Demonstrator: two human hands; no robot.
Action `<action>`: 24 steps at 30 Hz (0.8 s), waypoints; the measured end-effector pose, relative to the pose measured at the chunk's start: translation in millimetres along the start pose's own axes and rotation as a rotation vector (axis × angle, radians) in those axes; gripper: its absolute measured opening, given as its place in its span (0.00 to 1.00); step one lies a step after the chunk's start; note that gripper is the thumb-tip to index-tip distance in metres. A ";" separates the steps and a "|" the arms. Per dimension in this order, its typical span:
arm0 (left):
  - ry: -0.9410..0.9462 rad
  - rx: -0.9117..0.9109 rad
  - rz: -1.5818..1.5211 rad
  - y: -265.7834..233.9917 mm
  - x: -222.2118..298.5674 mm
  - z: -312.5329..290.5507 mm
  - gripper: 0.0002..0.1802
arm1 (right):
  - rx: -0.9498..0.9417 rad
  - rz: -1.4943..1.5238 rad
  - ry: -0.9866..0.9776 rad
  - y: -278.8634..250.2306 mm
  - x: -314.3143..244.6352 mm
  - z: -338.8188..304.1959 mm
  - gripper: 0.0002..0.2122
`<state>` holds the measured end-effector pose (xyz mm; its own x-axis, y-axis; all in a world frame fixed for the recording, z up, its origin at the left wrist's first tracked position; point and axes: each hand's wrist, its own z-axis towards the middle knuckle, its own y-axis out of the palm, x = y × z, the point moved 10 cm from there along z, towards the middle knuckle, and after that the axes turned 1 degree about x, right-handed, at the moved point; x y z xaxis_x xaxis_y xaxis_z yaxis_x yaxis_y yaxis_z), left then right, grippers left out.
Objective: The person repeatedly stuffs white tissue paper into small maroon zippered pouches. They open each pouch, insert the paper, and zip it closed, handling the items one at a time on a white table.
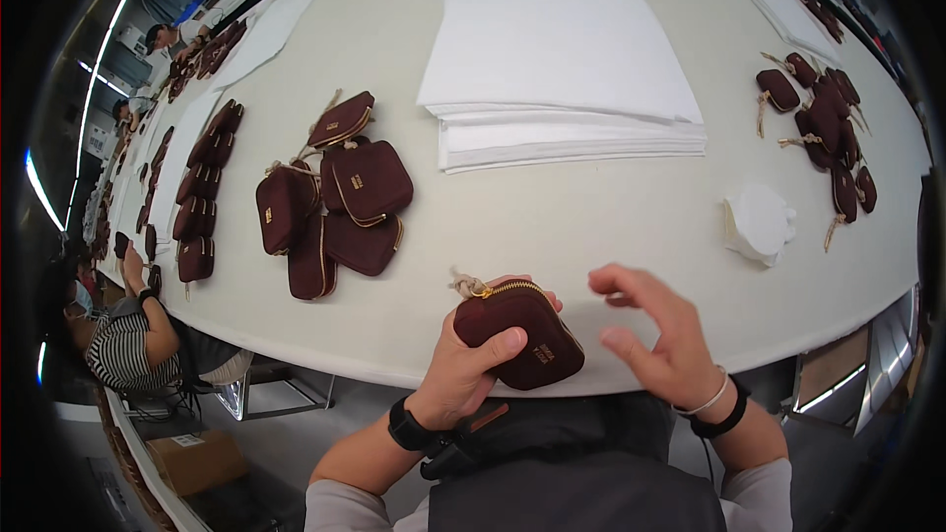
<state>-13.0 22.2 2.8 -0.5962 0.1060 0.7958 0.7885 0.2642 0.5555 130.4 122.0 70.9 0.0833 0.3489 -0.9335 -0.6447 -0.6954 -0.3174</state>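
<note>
My left hand [473, 360] is closed round a dark maroon zip pouch [537, 340], its thumb pressed on the front face. A gold zipper runs along the pouch's upper edge, and a beige cord hangs from its pull at the upper left corner. The pouch is held up just over the table's near edge. To its right, my right hand [655, 330] is raised with thumb and fingers apart and nothing between them. On the left lies a loose pile of similar maroon pouches [372, 182].
A tall stack of white sheets [552, 49] lies across the table [611, 222]. At the right are a crumpled white piece [759, 225] and another heap of pouches [823, 128]. Rows of pouches [195, 219] stand farther left, near a seated co-worker in a striped top [133, 350].
</note>
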 end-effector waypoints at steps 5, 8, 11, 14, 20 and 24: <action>0.099 0.041 -0.223 4.5 -6.6 12.4 0.40 | -0.105 0.158 0.175 46.1 27.1 -17.5 0.31; 0.134 0.039 -0.313 6.1 -15.8 21.3 0.43 | -0.054 0.194 0.214 43.4 35.7 -19.5 0.30; 0.177 0.020 -0.350 8.6 -18.5 21.1 0.45 | -0.004 0.203 0.187 36.9 30.6 -13.9 0.28; 0.222 0.024 -0.289 10.4 -11.1 9.4 0.43 | 0.035 0.211 0.216 45.4 28.7 -9.1 0.26; 0.088 0.011 -0.286 8.8 -27.7 16.4 0.36 | 0.090 0.351 0.277 48.1 50.3 -20.1 0.23; 0.160 0.014 -0.285 10.4 -26.9 15.3 0.38 | 0.056 0.384 0.264 50.4 51.7 -20.9 0.23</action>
<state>8.9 36.8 -16.5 -0.7605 -0.1260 0.6369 0.5902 0.2749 0.7591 118.1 91.8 3.2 0.0157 -0.1039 -0.9945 -0.7063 -0.7051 0.0625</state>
